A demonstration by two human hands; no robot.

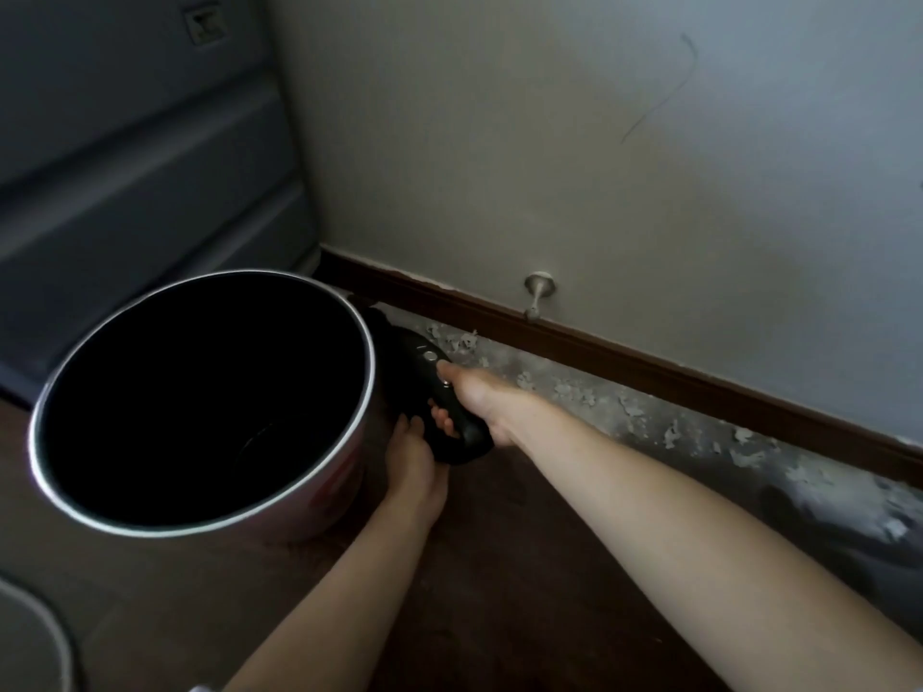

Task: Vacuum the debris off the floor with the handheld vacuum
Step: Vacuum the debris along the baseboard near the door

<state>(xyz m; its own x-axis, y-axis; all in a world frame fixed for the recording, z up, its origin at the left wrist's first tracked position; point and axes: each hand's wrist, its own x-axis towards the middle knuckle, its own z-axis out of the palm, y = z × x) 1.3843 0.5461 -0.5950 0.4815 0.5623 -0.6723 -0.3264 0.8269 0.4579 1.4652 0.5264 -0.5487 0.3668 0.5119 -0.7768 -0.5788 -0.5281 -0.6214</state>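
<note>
Both hands at the handheld vacuum by the wall

The right hand (482, 399) wraps the black handheld vacuum (439, 392), thumb on top; the left hand (414, 457) curls beside a metal bin (200, 402). Debris (624, 407) lies right, along the baseboard (649, 364).

The handheld vacuum (439, 392) is black with small silver-ringed buttons, and the round bin (200, 407) beside it is black inside with a bright silver rim and a pale pinkish outer wall bearing a red mark. The floor (499, 566) is dark reddish brown, turning mottled grey with pale grey debris flakes (629, 407) along the dark brown baseboard (649, 362), under an off-white wall (549, 142) with a thin dark scribble
</note>
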